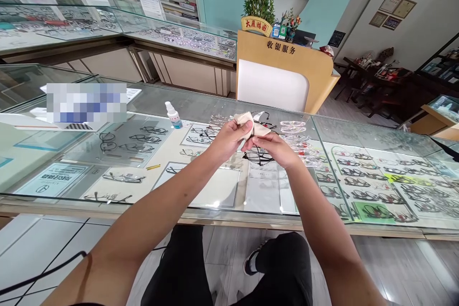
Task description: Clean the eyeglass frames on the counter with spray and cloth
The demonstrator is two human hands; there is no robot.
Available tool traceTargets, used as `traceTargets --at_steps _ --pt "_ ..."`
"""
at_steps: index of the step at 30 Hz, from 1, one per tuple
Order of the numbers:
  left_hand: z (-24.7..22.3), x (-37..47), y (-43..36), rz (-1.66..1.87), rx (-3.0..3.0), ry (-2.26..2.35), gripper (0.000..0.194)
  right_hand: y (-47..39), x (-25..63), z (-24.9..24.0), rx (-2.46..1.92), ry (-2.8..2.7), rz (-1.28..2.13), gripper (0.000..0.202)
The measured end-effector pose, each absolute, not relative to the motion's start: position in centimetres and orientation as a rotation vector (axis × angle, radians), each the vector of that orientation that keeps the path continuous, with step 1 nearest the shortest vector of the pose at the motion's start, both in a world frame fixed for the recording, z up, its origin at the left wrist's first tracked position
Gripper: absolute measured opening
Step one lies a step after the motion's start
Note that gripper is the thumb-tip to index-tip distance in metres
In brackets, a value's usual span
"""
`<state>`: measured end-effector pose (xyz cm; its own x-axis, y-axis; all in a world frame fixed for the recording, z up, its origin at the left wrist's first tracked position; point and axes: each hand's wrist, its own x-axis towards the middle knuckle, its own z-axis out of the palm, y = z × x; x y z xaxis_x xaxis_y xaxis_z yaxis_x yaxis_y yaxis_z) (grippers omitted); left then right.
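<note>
My left hand (231,136) is closed, its thumb pressing a pale beige cleaning cloth (244,118). My right hand (276,147) meets it from the other side, fingers pinched at the cloth's lower edge. Between the hands a thin dark piece, seemingly part of an eyeglass frame, shows against the cloth; most of it is hidden by fingers. Just below my right fingers appear black-framed glasses (258,157); whether they are held or lie under the glass, I cannot tell. Both hands are above the glass display counter (215,205). A white spray bottle (174,115) stands on it, left of my hands.
Rows of eyeglasses (358,181) fill the case at right, with more frames (124,178) at left. A blurred-out white box (86,105) sits on the counter's left part. Beyond stands a wooden cashier desk (287,52) with a plant. A black cable (43,275) runs at lower left.
</note>
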<state>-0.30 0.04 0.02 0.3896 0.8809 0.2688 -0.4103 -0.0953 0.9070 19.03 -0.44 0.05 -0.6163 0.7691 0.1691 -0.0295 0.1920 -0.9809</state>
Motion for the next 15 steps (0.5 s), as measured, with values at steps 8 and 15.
traceTargets --at_steps 8,15 --pt "-1.0 -1.4 1.8 1.287 1.001 0.627 0.048 -0.1 19.6 0.0 -0.769 -1.620 1.409 0.030" --pt "-0.1 -1.1 0.8 1.315 1.091 0.568 0.051 -0.1 19.5 -0.2 -0.778 -1.526 1.430 0.021"
